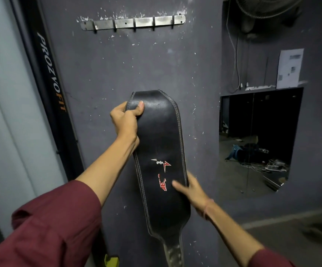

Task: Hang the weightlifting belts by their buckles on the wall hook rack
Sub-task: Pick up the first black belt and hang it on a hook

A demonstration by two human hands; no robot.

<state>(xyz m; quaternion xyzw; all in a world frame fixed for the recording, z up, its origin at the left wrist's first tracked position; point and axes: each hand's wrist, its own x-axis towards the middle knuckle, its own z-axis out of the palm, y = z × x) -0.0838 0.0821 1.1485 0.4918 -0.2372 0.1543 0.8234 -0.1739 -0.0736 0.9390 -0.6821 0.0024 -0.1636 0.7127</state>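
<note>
Your left hand is clamped on the top edge of the belt, thumb pressed over the front and fingers curled behind. Your right hand sits lower down, fingers behind the right edge and thumb laid across the front near the red lettering, more steadying than squeezing.

Between the two hands the belt stands almost upright in front of the wall, wide padded section up, narrow strap end trailing down past your right wrist and out of view at the bottom. It's black leather with pale stitching, scuffed, and looks stiff enough to hold its shape.

Up above your left hand, well clear of the belt, is the hook rack, all five hooks bare. So you're in the carry-and-line-up stage; nothing's hung yet.

Can't spot the buckle anywhere, it might be folded behind the top or off the bottom edge. I'd say the next move needs you to find it, get it uppermost, then lift to a hook.
</note>
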